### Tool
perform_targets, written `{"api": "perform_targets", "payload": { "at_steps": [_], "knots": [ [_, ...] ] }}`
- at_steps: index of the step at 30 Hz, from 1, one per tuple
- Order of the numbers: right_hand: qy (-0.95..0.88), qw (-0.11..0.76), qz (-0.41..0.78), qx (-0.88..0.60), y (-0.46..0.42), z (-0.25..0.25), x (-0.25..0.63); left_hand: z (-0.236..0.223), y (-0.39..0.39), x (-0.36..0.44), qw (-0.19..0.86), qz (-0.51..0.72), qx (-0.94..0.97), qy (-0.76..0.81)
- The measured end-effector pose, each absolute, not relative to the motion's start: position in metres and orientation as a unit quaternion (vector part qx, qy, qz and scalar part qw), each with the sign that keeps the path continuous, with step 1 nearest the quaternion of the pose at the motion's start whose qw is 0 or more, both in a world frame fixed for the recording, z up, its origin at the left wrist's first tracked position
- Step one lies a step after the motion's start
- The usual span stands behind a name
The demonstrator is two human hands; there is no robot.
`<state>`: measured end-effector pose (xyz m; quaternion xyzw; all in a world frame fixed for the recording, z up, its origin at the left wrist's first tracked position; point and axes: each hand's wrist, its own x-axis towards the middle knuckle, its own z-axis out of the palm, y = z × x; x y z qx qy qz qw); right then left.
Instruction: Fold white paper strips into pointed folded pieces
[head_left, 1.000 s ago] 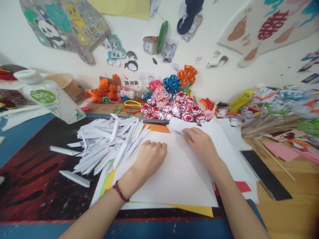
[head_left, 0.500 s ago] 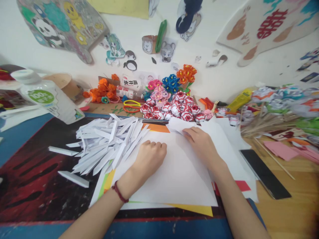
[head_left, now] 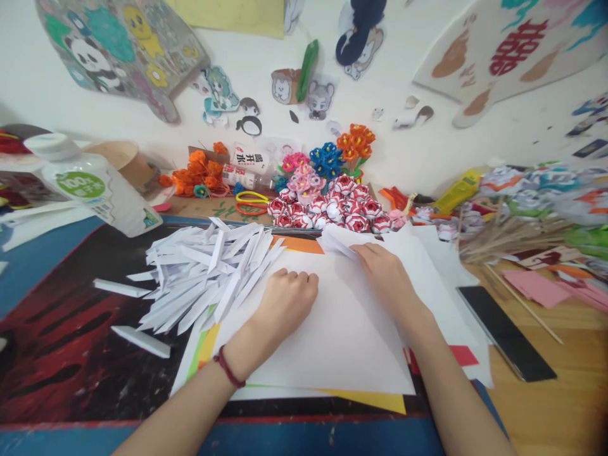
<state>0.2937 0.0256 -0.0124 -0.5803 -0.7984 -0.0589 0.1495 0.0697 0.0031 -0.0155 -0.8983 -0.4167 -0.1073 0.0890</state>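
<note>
My left hand point(head_left: 287, 297), with a dark red cord at its wrist, is curled into a fist on a large white paper sheet point(head_left: 327, 354). Its fingertips are turned under, so whatever they may hold is hidden. At the sheet's far right, my right hand point(head_left: 384, 269) grips the edge of a white piece of paper point(head_left: 339, 239), which is partly folded over; the thumb is out of sight. Left of the fist lies a heap of folded white paper strips point(head_left: 204, 272), with a few loose strips beside it. Yellow, green and orange sheets stick out beneath the white one.
A white bottle point(head_left: 95, 183) stands at the left. Red-and-white paper flowers point(head_left: 332, 206) and other craft flowers line the wall. More white sheets point(head_left: 427, 266), a black phone point(head_left: 506, 332), a thin stick point(head_left: 525, 304) and pink paper point(head_left: 536, 286) lie to the right.
The white piece at my right hand is folded up a little more, and that hand has shifted slightly to the right. My left fist stays in place.
</note>
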Motion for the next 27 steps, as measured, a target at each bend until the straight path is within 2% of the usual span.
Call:
{"api": "perform_targets", "payload": {
  "at_steps": [9, 14, 18, 21, 27],
  "knots": [
    [-0.773, 0.191, -0.067, -0.602, 0.025, -0.014, 0.288, -0.012, 0.002, 0.07, 0.082, -0.105, -0.898, -0.418],
    [-0.719, 0.318, -0.081, -0.613, 0.022, -0.015, 0.286, -0.012, 0.003, 0.07, 0.084, -0.116, -0.886, -0.441],
    [-0.7, 0.423, -0.024, -0.575, 0.015, -0.005, 0.275, -0.009, 0.003, 0.071, 0.059, -0.157, -0.849, -0.501],
    [-0.708, 0.447, 0.031, -0.546, 0.009, 0.001, 0.264, -0.005, 0.003, 0.072, -0.015, -0.194, -0.817, -0.542],
    [-0.76, 0.445, 0.102, -0.462, 0.005, -0.002, 0.252, -0.002, 0.012, 0.07, -0.277, -0.34, -0.707, -0.556]
  ]
}}
